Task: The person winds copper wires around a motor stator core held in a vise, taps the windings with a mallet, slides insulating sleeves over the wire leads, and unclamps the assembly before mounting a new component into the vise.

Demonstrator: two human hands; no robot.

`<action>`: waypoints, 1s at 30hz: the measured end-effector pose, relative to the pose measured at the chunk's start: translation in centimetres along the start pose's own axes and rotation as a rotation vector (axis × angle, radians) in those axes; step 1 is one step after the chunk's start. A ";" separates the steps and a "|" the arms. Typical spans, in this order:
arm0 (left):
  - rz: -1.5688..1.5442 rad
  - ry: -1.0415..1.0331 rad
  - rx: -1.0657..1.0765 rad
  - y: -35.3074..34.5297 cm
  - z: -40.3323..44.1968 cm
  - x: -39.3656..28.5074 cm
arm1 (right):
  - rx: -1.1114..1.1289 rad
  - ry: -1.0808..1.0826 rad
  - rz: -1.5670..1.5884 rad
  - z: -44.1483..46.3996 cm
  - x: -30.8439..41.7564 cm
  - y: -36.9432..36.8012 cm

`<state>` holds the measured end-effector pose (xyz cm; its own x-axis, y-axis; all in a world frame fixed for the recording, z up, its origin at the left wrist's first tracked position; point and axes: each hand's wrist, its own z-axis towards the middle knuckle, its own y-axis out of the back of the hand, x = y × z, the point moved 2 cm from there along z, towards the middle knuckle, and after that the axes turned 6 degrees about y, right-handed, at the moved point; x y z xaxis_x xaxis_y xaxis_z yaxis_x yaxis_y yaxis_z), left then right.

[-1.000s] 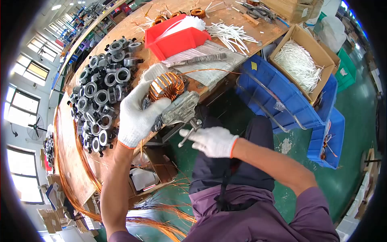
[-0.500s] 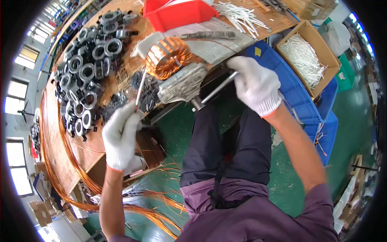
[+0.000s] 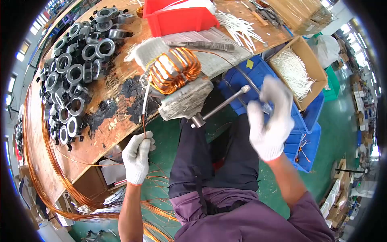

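Note:
A toroidal coil [image 3: 174, 70] wound with copper wire sits at the cloth-wrapped jaws of a vise [image 3: 187, 101] on the bench's near edge. My left hand [image 3: 136, 157], in a white glove, pinches a copper wire [image 3: 144, 121] below the bench edge. That wire runs up through a white sleeve [image 3: 146, 99] to the coil. The vise's metal handle bar [image 3: 225, 103] slants up to the right. Beyond its end, my gloved right hand [image 3: 274, 125] is apart from the bar, thumb and fingers spread and blurred by motion.
Many black-and-grey ring cores [image 3: 74, 74] crowd the bench's left side. A red bin [image 3: 177, 22] and loose white sleeves [image 3: 238, 28] lie at the back. On the right stand blue bins [image 3: 290, 123] and a cardboard box [image 3: 312, 72] of white sleeves. Copper wire bundles [image 3: 64, 177] hang at left.
My right hand has let go of the vise's handle bar and moved away right, its fingers opening. My left hand has dropped lower and right, drawing the wire downward. The camera view has shifted.

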<state>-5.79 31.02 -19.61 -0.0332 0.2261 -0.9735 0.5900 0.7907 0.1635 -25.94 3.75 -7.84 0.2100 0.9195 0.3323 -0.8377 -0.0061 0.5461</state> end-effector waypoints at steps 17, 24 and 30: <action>0.025 -0.002 0.100 1.8 1.0 1.9 | 0.105 -1.545 2.111 -7.9 16.4 -10.0; 0.396 -0.365 0.264 -5.7 -5.0 -2.1 | 0.547 -0.734 1.102 -3.4 9.4 -2.9; 0.968 -0.674 0.200 -2.4 0.2 -15.3 | 0.111 -0.211 0.253 9.6 -4.7 -9.3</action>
<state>-6.56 25.60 -5.17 0.8887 0.2873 -0.3572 0.2539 0.3404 0.9054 -14.33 -4.32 -7.13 0.1121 0.7820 0.6131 -0.8191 -0.2766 0.5026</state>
